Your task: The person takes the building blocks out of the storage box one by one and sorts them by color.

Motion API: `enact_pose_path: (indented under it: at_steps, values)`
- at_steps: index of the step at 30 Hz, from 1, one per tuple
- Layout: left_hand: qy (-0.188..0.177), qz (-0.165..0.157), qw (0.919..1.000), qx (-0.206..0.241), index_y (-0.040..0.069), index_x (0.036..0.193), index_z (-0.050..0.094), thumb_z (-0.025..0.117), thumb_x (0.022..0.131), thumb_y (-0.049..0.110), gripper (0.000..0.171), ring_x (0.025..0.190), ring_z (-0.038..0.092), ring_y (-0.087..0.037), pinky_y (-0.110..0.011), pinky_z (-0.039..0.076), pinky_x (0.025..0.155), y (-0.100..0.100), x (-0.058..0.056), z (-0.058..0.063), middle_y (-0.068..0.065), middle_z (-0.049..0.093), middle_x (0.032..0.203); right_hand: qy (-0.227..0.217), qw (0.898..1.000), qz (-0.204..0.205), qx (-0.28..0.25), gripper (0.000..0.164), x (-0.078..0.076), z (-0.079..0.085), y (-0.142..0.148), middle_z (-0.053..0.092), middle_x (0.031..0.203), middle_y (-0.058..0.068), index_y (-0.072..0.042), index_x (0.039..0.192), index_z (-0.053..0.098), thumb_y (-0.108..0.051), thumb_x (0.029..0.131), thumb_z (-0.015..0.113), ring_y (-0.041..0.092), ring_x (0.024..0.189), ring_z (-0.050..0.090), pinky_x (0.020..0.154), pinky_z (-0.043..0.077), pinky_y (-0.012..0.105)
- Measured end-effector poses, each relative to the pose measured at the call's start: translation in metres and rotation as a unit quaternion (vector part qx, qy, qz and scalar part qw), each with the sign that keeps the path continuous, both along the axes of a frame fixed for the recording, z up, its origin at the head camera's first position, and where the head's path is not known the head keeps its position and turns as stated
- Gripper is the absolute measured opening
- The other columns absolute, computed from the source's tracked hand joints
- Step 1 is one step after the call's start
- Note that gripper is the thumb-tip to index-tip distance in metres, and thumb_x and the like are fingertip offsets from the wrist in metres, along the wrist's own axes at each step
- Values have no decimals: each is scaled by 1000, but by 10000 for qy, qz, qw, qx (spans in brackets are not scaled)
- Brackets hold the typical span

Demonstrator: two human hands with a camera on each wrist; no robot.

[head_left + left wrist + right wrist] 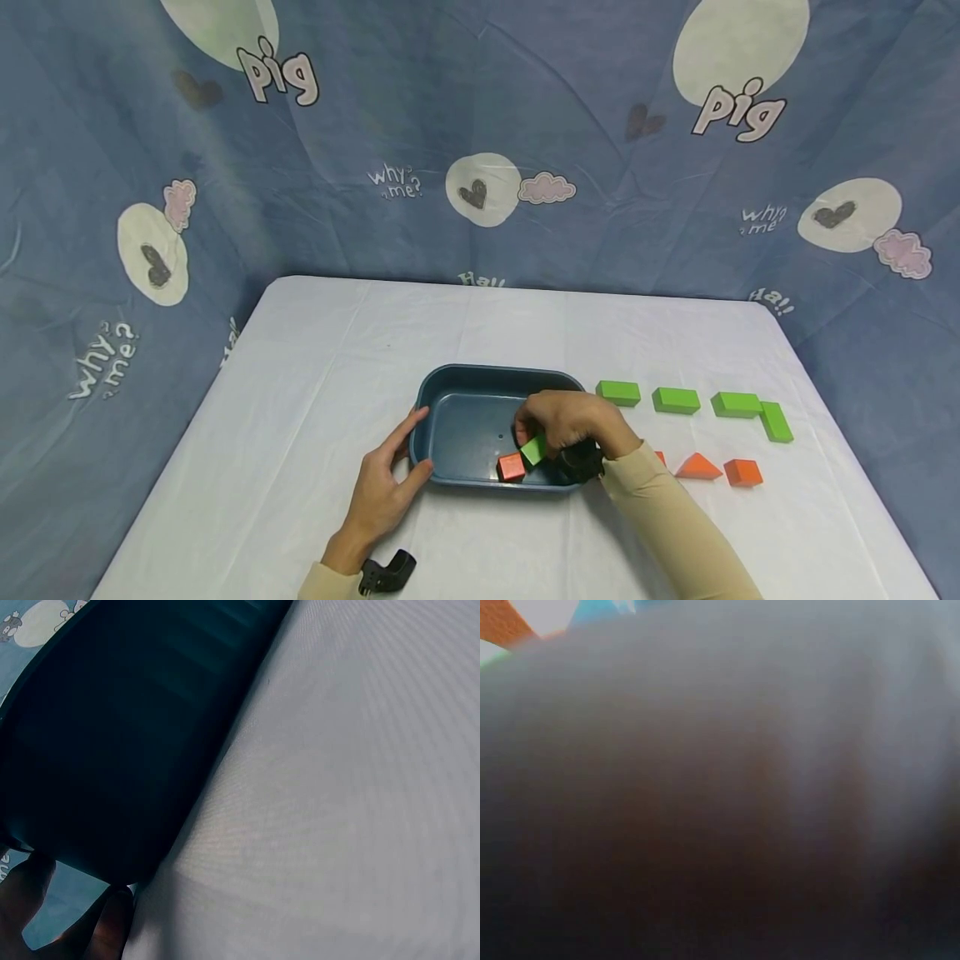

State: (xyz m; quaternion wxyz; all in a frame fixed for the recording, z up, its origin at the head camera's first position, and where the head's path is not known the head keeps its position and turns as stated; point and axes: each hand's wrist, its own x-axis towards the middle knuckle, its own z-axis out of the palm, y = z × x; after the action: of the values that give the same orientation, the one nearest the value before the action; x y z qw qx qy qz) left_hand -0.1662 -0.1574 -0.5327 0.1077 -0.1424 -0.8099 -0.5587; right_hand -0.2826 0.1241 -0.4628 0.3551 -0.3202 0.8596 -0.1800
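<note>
A dark blue plastic tray (465,433) sits on the table, with my left hand (386,492) at its left end. Thumb and fingers are spread, their tips touching the rim; the left wrist view shows the fingertips (112,915) against the tray's end. Inside the tray's right half, my right hand (570,421) reaches down with bent fingers and holds a tilted green block (534,450). Just left of that block lies an orange-red block (512,467) in the tray. The right wrist view is mostly blocked by a dark blur.
Several green rectangular blocks (677,401) lie in a row right of the tray. Nearer me are an orange triangular block (699,467), an orange block (744,472) and another orange piece (660,457) partly behind my right arm. A white cloth covers the table (300,400).
</note>
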Motion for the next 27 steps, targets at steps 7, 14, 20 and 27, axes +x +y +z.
enact_pose_path:
  at_steps: [7,14,20,27]
  values:
    - [38,-14,10000,4,13,150,51,75,90,5,66,126,60,-33,-29,51,101,0,0,0,-17,48,152,180,9997,66,153,49,2,0,-2,60,82,-8,-21,82,66,24,66,69,9,78,52,66,45,24]
    - [12,-4,10000,-4,12,150,51,75,90,5,66,127,59,-32,-28,50,101,-1,0,-1,-17,47,152,335,9992,151,143,50,1,-2,-2,59,82,-8,-21,84,65,26,68,64,9,77,51,66,44,23]
    - [-34,23,10000,-30,14,151,50,75,91,6,66,128,58,-32,-31,50,102,0,0,-2,-17,46,153,668,9971,239,-257,51,-3,-6,3,60,81,-13,-25,82,68,23,65,69,8,77,53,70,47,24]
    - [-49,28,10000,-21,13,151,51,76,89,6,67,127,59,-32,-34,51,101,0,0,-1,-17,46,153,755,9901,482,-1078,51,-10,-7,10,62,90,-17,-24,94,72,17,64,75,9,84,54,79,49,27]
